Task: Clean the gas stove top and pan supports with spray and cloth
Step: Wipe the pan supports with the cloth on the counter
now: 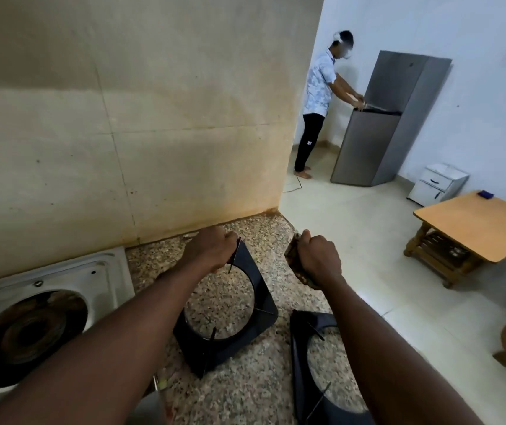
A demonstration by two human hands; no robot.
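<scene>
While the left hand is gripping the far corner of a pan support on the granite counter, the right hand is clutching what looks like a bunched cloth beside it.

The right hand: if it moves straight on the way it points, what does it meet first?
Most likely the end edge of the beige wall, behind the counter. The right hand, gripping the cloth, points forward and slightly left, with nothing between. Depth is unclear; it might pass the edge.
</scene>
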